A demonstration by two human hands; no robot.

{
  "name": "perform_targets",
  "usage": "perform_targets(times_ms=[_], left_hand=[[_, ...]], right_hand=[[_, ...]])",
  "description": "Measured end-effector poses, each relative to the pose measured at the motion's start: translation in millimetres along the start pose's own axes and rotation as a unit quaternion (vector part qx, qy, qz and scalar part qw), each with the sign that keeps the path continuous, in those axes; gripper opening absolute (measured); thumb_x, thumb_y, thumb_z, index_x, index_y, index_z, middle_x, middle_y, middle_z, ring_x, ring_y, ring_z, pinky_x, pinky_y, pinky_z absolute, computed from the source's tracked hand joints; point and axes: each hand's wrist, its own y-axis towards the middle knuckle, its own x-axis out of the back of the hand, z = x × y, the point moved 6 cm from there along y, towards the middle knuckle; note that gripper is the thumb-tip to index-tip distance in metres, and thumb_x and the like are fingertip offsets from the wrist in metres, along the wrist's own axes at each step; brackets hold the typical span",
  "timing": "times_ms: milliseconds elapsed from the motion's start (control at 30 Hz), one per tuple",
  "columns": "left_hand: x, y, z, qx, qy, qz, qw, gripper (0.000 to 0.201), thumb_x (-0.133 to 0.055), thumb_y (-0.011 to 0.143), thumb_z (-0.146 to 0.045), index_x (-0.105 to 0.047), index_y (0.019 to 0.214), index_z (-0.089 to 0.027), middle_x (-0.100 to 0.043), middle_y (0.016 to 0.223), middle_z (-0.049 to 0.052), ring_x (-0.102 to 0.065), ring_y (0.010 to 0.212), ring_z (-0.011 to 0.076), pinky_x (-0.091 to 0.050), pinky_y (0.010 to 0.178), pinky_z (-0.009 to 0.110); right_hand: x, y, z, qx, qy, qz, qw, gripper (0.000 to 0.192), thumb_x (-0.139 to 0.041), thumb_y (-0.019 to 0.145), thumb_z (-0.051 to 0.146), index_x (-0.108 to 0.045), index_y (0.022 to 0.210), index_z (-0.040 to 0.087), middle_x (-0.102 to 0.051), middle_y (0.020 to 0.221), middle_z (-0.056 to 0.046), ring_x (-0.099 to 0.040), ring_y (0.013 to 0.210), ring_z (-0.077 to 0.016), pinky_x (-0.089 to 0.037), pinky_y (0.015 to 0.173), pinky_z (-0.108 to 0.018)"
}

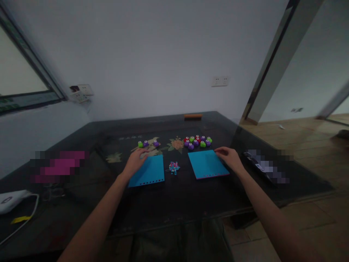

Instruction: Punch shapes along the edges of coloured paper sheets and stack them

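Observation:
Two light-blue punched sheets lie on the dark table. My left hand (135,160) is at the upper left corner of the left blue sheet (151,170), fingers reaching forward and thumb apart over the paper. At the upper right corner of the right blue sheet (208,163) rests my right hand (229,157), its fingers slightly bent and apart from the thumb. Between the sheets sits a small pile of pink, white and blue bits (173,167). Beyond my left hand stand a green eyeball-like toy (140,144) and two purple ones (156,143).
Several red, green and purple eyeball-like toys (196,142) cluster behind the right sheet. An orange-brown bar (193,116) lies near the table's back edge. A dark package (259,165) is at right. A pink item (61,165) and a white device (13,200) with cable are at left.

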Motion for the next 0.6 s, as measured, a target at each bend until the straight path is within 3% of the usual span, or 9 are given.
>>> perform_targets(times_ms=[67, 133, 233, 367, 467, 600], left_hand=[[4.1, -3, 31, 0.030, 0.004, -0.005, 1.000, 0.028, -0.046, 0.079, -0.026, -0.063, 0.098, -0.016, -0.061, 0.107, 0.009, -0.055, 0.103, 0.0224, -0.043, 0.090, 0.037], [3.9, -6, 49, 0.049, 0.000, 0.011, 0.999, 0.029, -0.047, 0.078, -0.028, -0.062, 0.100, -0.016, -0.061, 0.108, 0.009, -0.056, 0.103, 0.0222, -0.043, 0.089, 0.035], [0.8, -10, 55, 0.047, -0.005, 0.048, 0.998, 0.032, -0.050, 0.076, -0.032, -0.061, 0.103, -0.016, -0.061, 0.109, 0.009, -0.055, 0.104, 0.0222, -0.042, 0.091, 0.035], [-2.2, -12, 51, 0.031, -0.016, 0.086, 0.996, 0.039, -0.052, 0.075, -0.039, -0.059, 0.107, -0.017, -0.059, 0.112, 0.009, -0.052, 0.108, 0.0235, -0.038, 0.095, 0.037], [-6.1, -13, 52, 0.025, -0.010, 0.117, 0.993, 0.053, -0.056, 0.072, -0.049, -0.056, 0.113, -0.017, -0.056, 0.116, 0.011, -0.049, 0.110, 0.0259, -0.036, 0.096, 0.038], [-12.4, -15, 60, 0.038, 0.045, 0.145, 0.988, 0.070, -0.063, 0.062, -0.057, -0.053, 0.119, -0.019, -0.049, 0.120, 0.014, -0.043, 0.114, 0.0315, -0.035, 0.094, 0.043]], right_hand=[[-8, 3, 24, 0.038, 0.000, 0.017, 0.999, 0.016, -0.059, 0.073, 0.023, -0.067, 0.085, 0.018, -0.068, 0.082, -0.005, -0.062, 0.077, -0.0183, -0.047, 0.073, -0.029], [-21, 5, 56, 0.090, 0.019, 0.044, 0.995, 0.013, -0.059, 0.073, 0.021, -0.067, 0.083, 0.018, -0.068, 0.085, -0.004, -0.062, 0.079, -0.0179, -0.046, 0.076, -0.030], [-53, 8, 113, 0.173, 0.062, 0.123, 0.975, 0.013, -0.060, 0.074, 0.019, -0.067, 0.084, 0.018, -0.068, 0.085, -0.004, -0.062, 0.080, -0.0167, -0.047, 0.075, -0.028], [-107, 15, 174, 0.238, 0.069, 0.180, 0.952, 0.014, -0.058, 0.077, 0.018, -0.067, 0.088, 0.018, -0.068, 0.086, -0.004, -0.062, 0.079, -0.0151, -0.047, 0.071, -0.026], [-156, 19, 192, 0.250, 0.000, 0.218, 0.943, 0.016, -0.061, 0.076, 0.019, -0.067, 0.090, 0.016, -0.068, 0.088, -0.006, -0.062, 0.081, -0.0169, -0.046, 0.074, -0.027], [-211, 18, 189, 0.237, -0.085, 0.237, 0.938, 0.033, -0.065, 0.073, 0.029, -0.063, 0.102, 0.014, -0.064, 0.102, -0.011, -0.059, 0.091, -0.0216, -0.045, 0.078, -0.031]])
